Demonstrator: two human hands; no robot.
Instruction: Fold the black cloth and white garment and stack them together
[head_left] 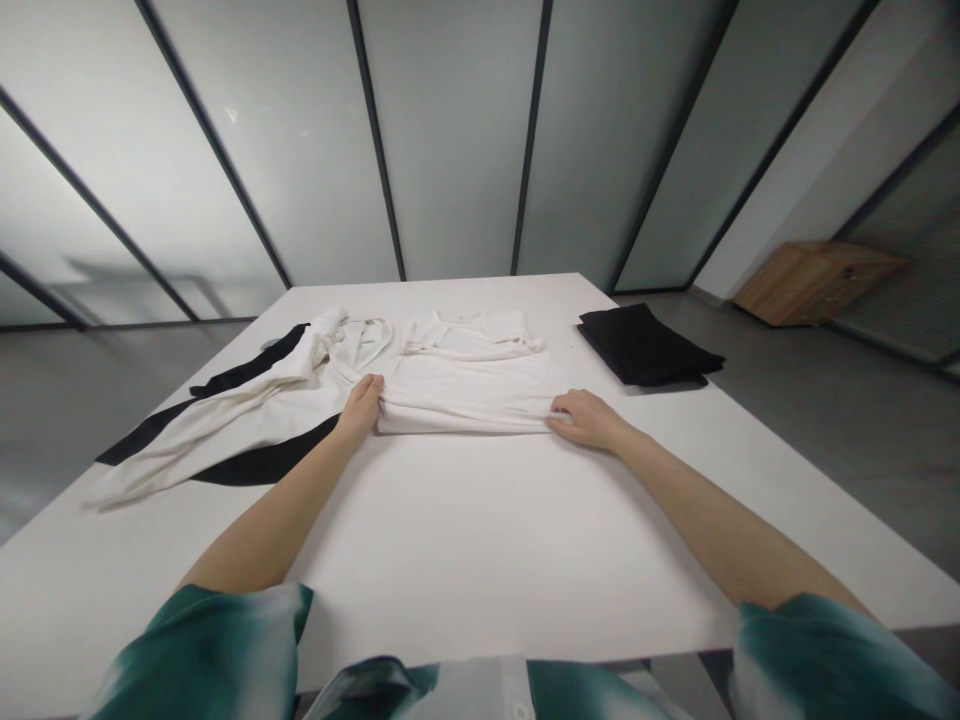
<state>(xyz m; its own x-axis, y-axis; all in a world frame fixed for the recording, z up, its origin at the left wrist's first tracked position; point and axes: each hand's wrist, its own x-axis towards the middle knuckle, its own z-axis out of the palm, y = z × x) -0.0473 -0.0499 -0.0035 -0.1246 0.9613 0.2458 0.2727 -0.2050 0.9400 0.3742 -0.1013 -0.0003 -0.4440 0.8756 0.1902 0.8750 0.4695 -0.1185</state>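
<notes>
A white T-shirt lies on the white table, its neckline toward the far side and its near part doubled over into a wide band. My left hand is closed on the left end of the near fold, the thumb side against the cloth. At the right end of the same fold, my right hand pinches the edge between thumb and fingers. Some fingertips of both hands are hidden by the fabric.
Left of the shirt, a rumpled white long-sleeved garment lies over black clothing. Folded black cloth rests by the table's right edge. Beyond stand frosted glass panels and a wooden cabinet.
</notes>
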